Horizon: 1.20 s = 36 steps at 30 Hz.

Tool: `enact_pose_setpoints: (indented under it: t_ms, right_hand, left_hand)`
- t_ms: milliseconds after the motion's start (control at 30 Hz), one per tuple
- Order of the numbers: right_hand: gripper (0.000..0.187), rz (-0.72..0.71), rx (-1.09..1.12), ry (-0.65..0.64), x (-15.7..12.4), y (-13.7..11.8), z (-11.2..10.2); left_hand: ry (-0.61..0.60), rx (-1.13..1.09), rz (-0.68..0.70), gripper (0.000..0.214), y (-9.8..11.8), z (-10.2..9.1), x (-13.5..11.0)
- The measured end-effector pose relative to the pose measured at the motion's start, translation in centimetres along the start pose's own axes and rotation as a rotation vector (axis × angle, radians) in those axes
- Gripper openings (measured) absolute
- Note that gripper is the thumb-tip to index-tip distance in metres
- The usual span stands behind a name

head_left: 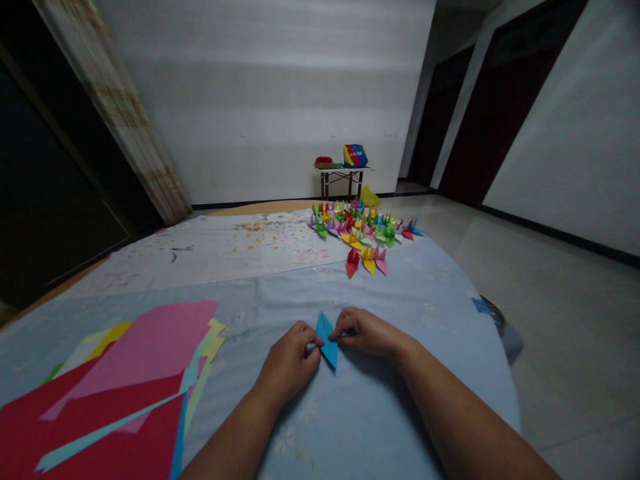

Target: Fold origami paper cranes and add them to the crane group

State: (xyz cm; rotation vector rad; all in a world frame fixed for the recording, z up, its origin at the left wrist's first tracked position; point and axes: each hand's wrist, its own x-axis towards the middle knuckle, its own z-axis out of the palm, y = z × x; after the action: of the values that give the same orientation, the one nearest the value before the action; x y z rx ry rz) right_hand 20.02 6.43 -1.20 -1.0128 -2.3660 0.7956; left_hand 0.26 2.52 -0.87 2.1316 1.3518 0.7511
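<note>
A piece of blue origami paper (327, 341), folded into a narrow diamond with a slit at its far point, lies on the light blue tablecloth (390, 413). My left hand (295, 357) grips its left edge, the fingers curled and pressed to the paper. On the opposite edge, the thumb and forefinger of my right hand (365, 331) pinch the paper at about mid-length. Beyond my hands stand a red paper crane (353, 264), a yellow paper crane (369, 261) and a pink paper crane (381, 261) in a row.
Many-coloured folded cranes (387, 232) crowd the table's far right. Red paper sheets (100, 420), a pink sheet (155, 347) and coloured strips are piled at left. A small stand (343, 171) with a colourful box (355, 155) is by the wall. The round table's edge curves at right.
</note>
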Motion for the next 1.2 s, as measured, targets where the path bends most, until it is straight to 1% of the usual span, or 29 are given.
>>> enact_pose_setpoints:
  t_ms: [67, 167, 300, 433, 600, 700, 900, 1000, 1200]
  right_hand:
    - [0.026, -0.017, -0.014, -0.011, -0.11, -0.04, -0.05]
    - [0.027, -0.010, -0.033, -0.026, -0.23, -0.02, -0.07]
    - [0.020, 0.033, -0.033, -0.037, -0.13, -0.01, 0.09]
    - [0.015, 0.093, -0.034, 0.001, 0.13, -0.11, 0.40]
    - [0.015, 0.125, -0.063, 0.026, 0.28, -0.27, 0.59]
    - [0.014, 0.145, -0.070, 0.026, 0.26, -0.31, 0.52]
    - [0.016, 0.152, -0.047, 0.008, 0.16, -0.33, 0.20]
    - [0.016, 0.138, -0.041, 0.010, 0.16, -0.35, 0.11]
    - [0.015, 0.121, -0.062, 0.011, 0.22, -0.39, 0.17]
  left_hand:
    - [-0.001, 0.011, -0.005, 0.021, 0.34, -0.05, -0.05]
    - [0.003, 0.035, -0.021, 0.015, 0.75, -0.06, -0.04]
    - [-0.010, 0.094, -0.055, 0.017, 0.72, 0.06, 0.07]
    - [-0.026, 0.123, -0.066, 0.018, 0.33, 0.34, 0.10]
    - [-0.061, 0.296, -0.065, 0.022, 0.63, 0.43, -0.30]
    - [-0.056, 0.376, -0.034, 0.024, 0.94, 0.20, -0.66]
    - [-0.053, 0.283, 0.058, 0.029, 0.71, -0.32, -0.81]
    - [-0.054, 0.261, 0.068, 0.030, 0.45, -0.40, -0.64]
    - [-0.052, 0.263, 0.080, 0.026, 0.21, -0.33, -0.49]
